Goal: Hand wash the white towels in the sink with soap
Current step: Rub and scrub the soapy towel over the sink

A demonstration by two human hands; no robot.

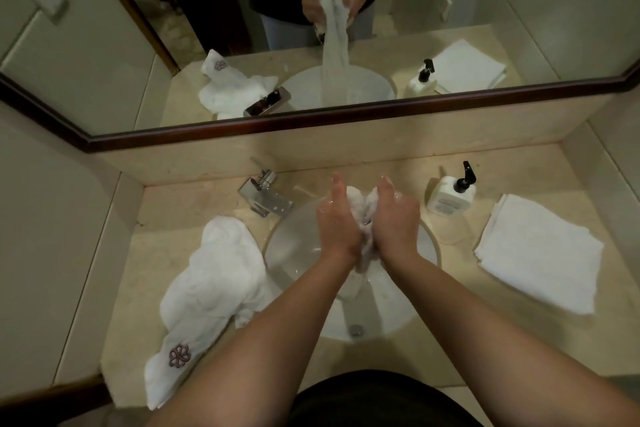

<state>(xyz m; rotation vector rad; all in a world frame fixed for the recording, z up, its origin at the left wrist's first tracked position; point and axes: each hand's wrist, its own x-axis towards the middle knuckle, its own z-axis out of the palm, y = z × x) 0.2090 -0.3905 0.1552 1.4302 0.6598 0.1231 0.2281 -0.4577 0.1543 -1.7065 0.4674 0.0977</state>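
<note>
Three white towels: one towel [360, 204] gripped by left hand [337, 224] and right hand [394, 218] over the sink [294, 253], two on the counter [450, 350].

Beige counter [398, 357]: crumpled towel [221, 274], folded towels [540, 253], soap bottle [448, 196].

Over the round white sink [294, 253], left hand [337, 222] and right hand [394, 218] press a bunched wet white towel [360, 199] between them, with a crumpled monogrammed towel [214, 274] on the bench [433, 354] to the left, and a soap pump bottle [450, 194] and folded towel [540, 250] to the right.
</note>
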